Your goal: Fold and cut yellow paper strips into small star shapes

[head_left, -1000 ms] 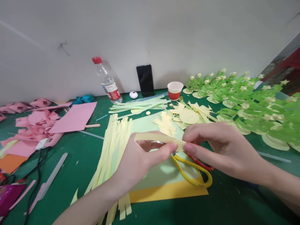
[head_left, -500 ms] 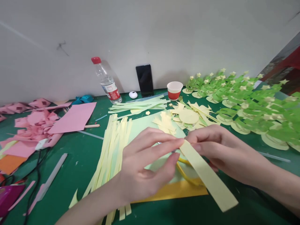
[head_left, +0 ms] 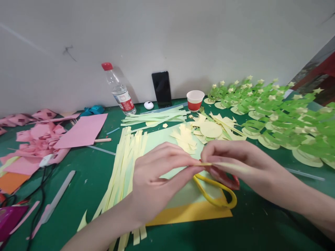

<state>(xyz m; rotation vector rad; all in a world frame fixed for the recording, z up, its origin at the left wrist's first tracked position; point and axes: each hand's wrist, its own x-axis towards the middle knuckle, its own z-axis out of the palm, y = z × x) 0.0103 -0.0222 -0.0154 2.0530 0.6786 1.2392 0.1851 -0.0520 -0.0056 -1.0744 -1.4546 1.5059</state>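
Note:
Between my hands a pale yellow paper strip (head_left: 230, 166) is seen nearly edge-on. The fingertips of my left hand (head_left: 163, 177) pinch its left end. My right hand (head_left: 240, 164) grips it from the other side, with its lower fingers partly hidden. Just under my hands lie scissors with a yellow handle loop (head_left: 231, 199) and a red one, on light green paper (head_left: 180, 195); their blades are covered. To the left of my left hand runs a bundle of long pale yellow strips (head_left: 121, 167).
Yellow paper scraps (head_left: 211, 129) lie beyond my hands. Behind them stand a paper cup (head_left: 195, 101), a phone (head_left: 161, 89) and a water bottle (head_left: 121, 94). Rows of green paper pieces with stars (head_left: 282, 115) fill the right. Pink paper (head_left: 83, 130) lies left.
The strip has turned from showing its broad face, pointing toward me, to lying edge-on between my hands. More of the yellow and red scissor handles now shows.

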